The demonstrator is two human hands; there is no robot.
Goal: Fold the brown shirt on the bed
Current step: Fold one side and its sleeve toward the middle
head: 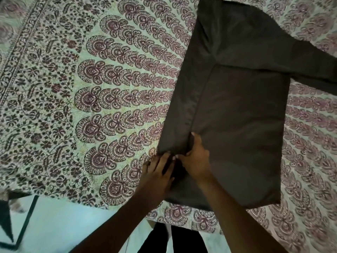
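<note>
The brown shirt [237,110] lies flat on the bed, its body running from the top of the view down to the near edge. One sleeve stretches out to the right. Its left side is folded inward, and that strip ends along a long straight seam. My left hand [158,170] rests with straight fingers on the lower left edge of the shirt. My right hand [196,157] lies beside it on the folded strip, index finger pointing up the seam and thumb tucked at the cloth. Whether that thumb pinches the fabric is hidden.
A patterned bedspread [91,88] in pale green and maroon covers the bed, with wide bare cloth left of the shirt. The bed's near edge runs along the bottom. Below it are a pale floor [63,221] and a dark metal frame [18,225] at lower left.
</note>
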